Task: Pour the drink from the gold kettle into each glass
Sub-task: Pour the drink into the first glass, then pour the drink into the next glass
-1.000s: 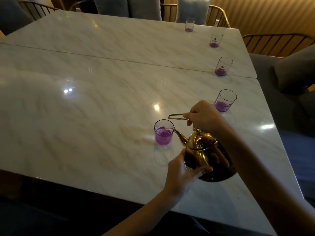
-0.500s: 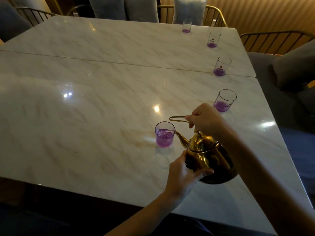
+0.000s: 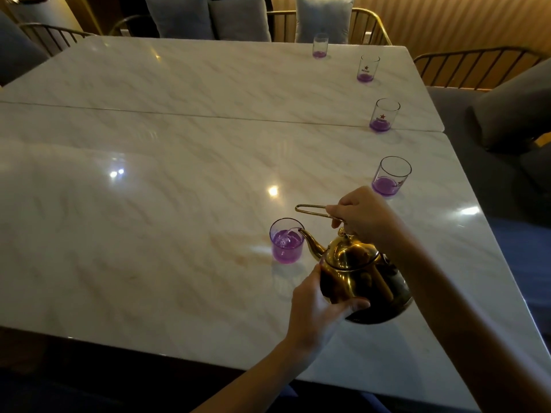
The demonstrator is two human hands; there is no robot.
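Kettle pour under way into nearest glass.
Gold kettle [image 3: 357, 272] tilted, spout tip at rim of nearest glass [image 3: 286, 240], just beyond left hand [image 3: 316, 308]. Right hand [image 3: 362, 214] clamped on wire handle [image 3: 313, 210] above lid; left hand cupped on lower body as support. Likely heavy with liquid, polished metal slippery: carry by handle, steady from underneath. Glass fragile, light, easy to tip; four more glasses beyond right hand.

- I'm holding a gold kettle [image 3: 357, 272] of polished, mirror-bright metal.
- The table [image 3: 179, 204] is showing glossy, smooth marble, catching lamp glare.
- The glasses [image 3: 286, 241] are looking clear and smooth.
- Chair cushions [image 3: 323, 16] are looking like matt cloth.
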